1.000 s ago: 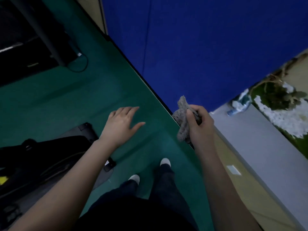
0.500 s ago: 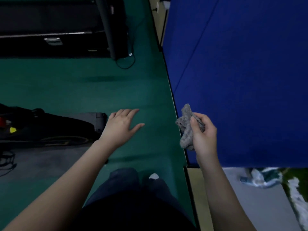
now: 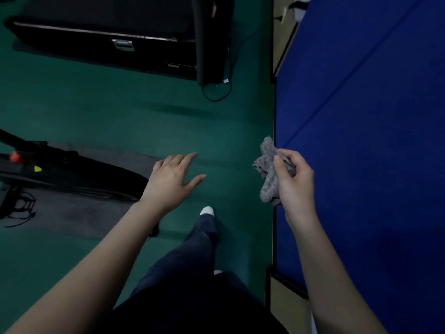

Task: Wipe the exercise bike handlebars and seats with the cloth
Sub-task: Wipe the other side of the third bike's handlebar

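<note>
One grey cloth, crumpled, nubby weave, bunched in right hand.

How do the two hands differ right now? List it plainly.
The right hand is closed around the grey cloth; the left hand holds nothing. The left hand's fingers are stretched out, palm down; the right hand's are curled, thumb pressed on the cloth. The right hand is beside the blue panel; the left is over the green floor. Both are bare and held out in front.

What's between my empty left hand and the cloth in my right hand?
Only bare green floor shows between the left hand and the cloth gripped by the right hand, in the head view.
</note>
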A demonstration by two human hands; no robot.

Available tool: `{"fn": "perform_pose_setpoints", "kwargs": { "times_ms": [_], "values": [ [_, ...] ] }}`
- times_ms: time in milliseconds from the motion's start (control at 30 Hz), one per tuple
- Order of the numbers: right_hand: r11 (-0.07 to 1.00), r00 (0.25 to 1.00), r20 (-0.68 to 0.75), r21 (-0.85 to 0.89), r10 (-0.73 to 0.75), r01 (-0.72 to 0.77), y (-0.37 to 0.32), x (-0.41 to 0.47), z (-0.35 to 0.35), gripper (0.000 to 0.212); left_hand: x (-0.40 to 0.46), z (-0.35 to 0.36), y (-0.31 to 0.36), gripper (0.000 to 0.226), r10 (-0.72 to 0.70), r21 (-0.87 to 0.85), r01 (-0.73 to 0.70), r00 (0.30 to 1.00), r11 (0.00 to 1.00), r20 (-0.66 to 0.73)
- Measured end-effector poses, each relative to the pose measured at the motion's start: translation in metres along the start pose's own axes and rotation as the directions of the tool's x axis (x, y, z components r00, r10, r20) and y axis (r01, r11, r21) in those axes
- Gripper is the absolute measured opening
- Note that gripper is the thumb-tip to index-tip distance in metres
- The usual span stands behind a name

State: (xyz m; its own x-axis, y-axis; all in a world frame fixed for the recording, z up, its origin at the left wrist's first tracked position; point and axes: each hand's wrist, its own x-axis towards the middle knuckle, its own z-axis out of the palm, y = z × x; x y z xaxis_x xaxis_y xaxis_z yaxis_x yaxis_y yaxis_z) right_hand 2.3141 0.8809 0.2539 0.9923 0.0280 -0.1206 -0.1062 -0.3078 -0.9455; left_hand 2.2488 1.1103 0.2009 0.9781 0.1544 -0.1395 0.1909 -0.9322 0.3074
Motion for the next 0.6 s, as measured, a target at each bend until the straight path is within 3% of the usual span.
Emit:
{"fn": "perform_pose_setpoints", "kwargs": {
  "times_ms": [133, 333, 600],
  "values": [
    [0.999, 0.998, 0.054, -0.046, -0.018, 0.02, -0.018, 0.063, 0.026, 0.013, 0.059, -0.014, -0.015, 0.066, -0.043, -0.027, 0.043, 0.999, 0.999, -0.018],
    [0.997, 0.996, 0.08, -0.053, -0.044, 0.048, -0.047, 0.138, 0.067, 0.014, 0.132, -0.048, -0.037, 0.076, -0.065, -0.033, 0.063, 0.995, 0.997, -0.077],
    [0.991, 0.954, 0.284, -0.055, -0.099, 0.12, -0.073, 0.22, 0.13, 0.011, 0.168, -0.066, -0.072, 0.063, -0.281, -0.088, 0.272, 0.951, 0.958, -0.124]
  ]
}}
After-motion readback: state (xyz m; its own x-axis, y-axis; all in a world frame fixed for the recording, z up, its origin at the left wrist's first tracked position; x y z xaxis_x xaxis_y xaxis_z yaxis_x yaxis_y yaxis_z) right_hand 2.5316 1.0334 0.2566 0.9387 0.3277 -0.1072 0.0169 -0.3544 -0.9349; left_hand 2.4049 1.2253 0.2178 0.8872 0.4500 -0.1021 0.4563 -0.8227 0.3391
